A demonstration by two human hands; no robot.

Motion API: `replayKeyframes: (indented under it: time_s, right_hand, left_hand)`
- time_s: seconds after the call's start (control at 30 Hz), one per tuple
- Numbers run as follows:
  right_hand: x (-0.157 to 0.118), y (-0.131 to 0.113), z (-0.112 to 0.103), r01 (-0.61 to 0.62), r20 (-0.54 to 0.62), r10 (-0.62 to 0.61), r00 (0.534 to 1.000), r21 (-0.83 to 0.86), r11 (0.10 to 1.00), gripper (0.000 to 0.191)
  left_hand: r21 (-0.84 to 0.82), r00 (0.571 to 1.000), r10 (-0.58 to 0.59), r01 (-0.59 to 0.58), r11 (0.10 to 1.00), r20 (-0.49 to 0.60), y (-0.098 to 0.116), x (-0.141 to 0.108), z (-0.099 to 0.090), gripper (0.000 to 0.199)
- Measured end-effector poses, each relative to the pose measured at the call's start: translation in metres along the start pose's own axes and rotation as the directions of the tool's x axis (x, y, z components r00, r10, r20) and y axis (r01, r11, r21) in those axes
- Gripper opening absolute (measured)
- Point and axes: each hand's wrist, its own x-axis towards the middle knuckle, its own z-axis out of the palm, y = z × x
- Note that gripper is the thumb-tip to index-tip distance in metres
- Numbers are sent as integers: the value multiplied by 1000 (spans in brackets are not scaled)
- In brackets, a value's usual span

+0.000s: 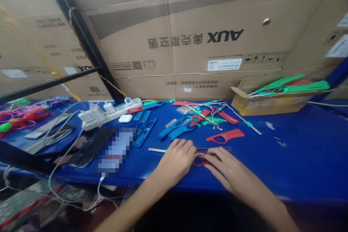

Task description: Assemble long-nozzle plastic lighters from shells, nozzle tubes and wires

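Observation:
A red lighter casing (200, 160) with a trigger loop lies low over the blue table, between my two hands. My left hand (176, 159) is closed on its left end, fingers curled down. From under that hand a thin metal lighter tube (157, 150) sticks out to the left. My right hand (228, 168) grips the casing's right side, thumb and fingers bent around it; the part under the fingers is hidden. Just beyond my hands lies a loose red casing half (227, 136). Blue casing halves (179, 129) rest farther to the left.
Several lighter tubes with wires (251, 127) and green parts are heaped at the back. A cardboard box (268, 104) holds green and red lighters. To the left are a power strip (119, 110), an earbud case (125, 118), phones and cables, beside a black metal frame (94, 52).

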Motion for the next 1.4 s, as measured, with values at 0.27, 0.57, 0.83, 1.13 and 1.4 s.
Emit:
replayKeyframes:
  time_s: [0.27,0.57,0.83,1.13,1.4]
  right_hand:
    - [-1,1,1,20,-27,-21,999,-21,1000,33]
    - [0,0,-2,-20,1,20,1000,56,998,30]
    - [0,0,-1,-61,28,58,998,100,993,31]
    - [3,-2,-5,-83,88,71,994,135,987,30]
    - [3,-2,-5,-95,61,87,994,160,982,31]
  left_hand:
    - [82,990,126,-130,988,60,-4,10,-5,18]
    - [88,947,241,-264,960,212,-8,22,-13,17]
    - [-192,950,0,63,979,311,-16,35,-22,15]
    - [-431,952,-100,223,874,289,-22,20,-24,16]
    - [-428,974,-67,156,890,215,-23,0,-31,14]
